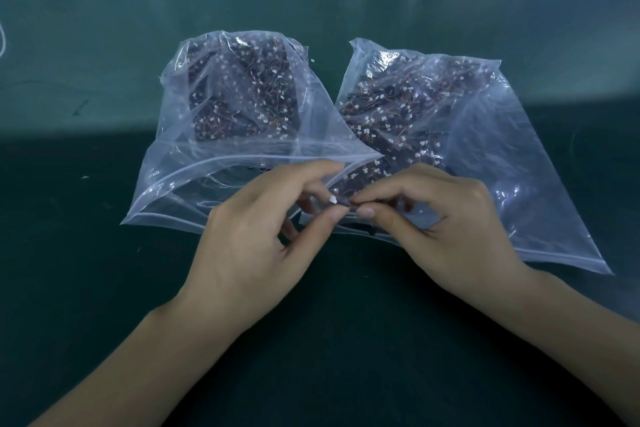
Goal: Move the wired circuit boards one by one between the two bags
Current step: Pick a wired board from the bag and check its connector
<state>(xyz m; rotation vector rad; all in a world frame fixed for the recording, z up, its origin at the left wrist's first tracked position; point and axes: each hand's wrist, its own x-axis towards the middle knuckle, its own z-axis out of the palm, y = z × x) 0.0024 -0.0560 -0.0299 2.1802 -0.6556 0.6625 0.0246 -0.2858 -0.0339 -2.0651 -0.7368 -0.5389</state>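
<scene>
Circuit board (341, 202) pinched by left hand (256, 239) and right hand (446, 222); both grips narrow.

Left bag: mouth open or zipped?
Open. The left bag's zip strip bows apart into a gap beside the left hand.

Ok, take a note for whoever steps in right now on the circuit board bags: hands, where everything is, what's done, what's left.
Left hand: pinching one wired circuit board at the mouths of the bags.
Right hand: pinching the same board from the other side.
Left bag and right bag lie side by side on the green table, both open towards the person, each holding a heap of boards.
Done: cannot tell how many have crossed.
Left: place the held board, then carry on one at a time.
</scene>
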